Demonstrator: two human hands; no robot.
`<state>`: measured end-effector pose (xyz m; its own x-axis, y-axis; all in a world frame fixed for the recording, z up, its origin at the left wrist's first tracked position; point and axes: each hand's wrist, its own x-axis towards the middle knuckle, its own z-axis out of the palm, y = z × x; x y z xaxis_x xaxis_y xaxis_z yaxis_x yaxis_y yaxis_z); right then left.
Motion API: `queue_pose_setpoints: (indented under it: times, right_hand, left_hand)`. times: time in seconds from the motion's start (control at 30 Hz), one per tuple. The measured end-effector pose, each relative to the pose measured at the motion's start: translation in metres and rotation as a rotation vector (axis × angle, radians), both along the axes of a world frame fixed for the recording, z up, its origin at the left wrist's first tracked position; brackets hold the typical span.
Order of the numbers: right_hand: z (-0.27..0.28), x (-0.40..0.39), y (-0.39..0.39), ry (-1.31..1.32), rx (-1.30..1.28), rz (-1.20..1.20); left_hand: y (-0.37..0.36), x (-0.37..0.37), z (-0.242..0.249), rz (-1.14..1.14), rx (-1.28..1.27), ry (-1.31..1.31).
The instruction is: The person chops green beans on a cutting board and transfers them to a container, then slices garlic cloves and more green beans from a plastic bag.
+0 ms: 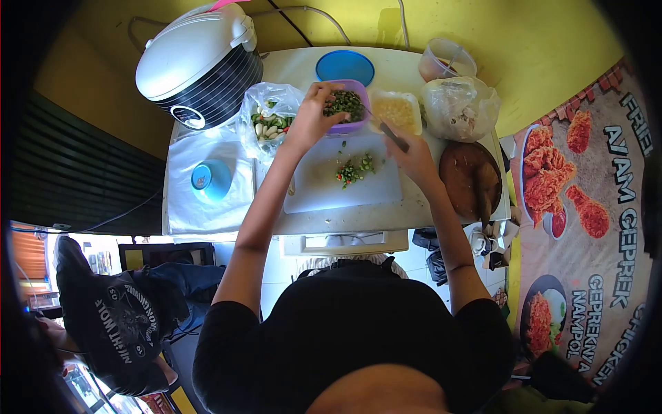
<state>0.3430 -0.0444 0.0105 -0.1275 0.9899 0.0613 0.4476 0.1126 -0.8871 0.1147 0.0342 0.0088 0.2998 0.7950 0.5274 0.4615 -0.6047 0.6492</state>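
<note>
Torso: the person's black shirt fills the lower centre of the frame, both forearms reaching up toward the table.
Left hand: upper centre, fingers bunched narrow at the near rim of the purple container; what they pinch cannot be told.
Purple container: upper centre, holding chopped green pieces.
Right hand: right of centre, fingers closed around the handle of a knife, the blade slanting up and left toward the container.
Cutting board: white, centre of the frame, bearing a small heap of chopped chilies.
Plastic bag: left of the left hand, holding whole chilies.
Mortar: dark, right of the board.
Rice cooker: upper left.
Blue lid: top centre.
Bystander: another person in dark clothing, lower left.
</note>
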Motion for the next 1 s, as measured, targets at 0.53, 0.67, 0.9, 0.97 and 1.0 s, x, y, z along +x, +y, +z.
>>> queue_pose_setpoints:
  times: [0.53,0.67,0.9,0.97,1.0]
  right_hand:
    - [-0.035,0.043,-0.076,0.143,-0.179,-0.050]
    - [-0.044,0.040,-0.090,0.215,-0.234,-0.074]
    - [-0.047,0.025,-0.093,0.284,-0.258,-0.066]
    - [-0.042,0.018,-0.092,0.234,-0.309,-0.058]
    - [-0.042,0.016,-0.091,0.234,-0.311,-0.055]
  left_hand:
    - [-0.013,0.002,-0.009,0.095,0.123,-0.042]
    - [-0.056,-0.001,-0.002,-0.016,-0.066,-0.077]
    - [-0.079,0.003,-0.045,0.037,-0.147,0.221]
    - [-0.071,0.002,-0.042,-0.010,-0.202,0.251]
    - [-0.068,0.002,-0.039,-0.056,-0.257,0.280]
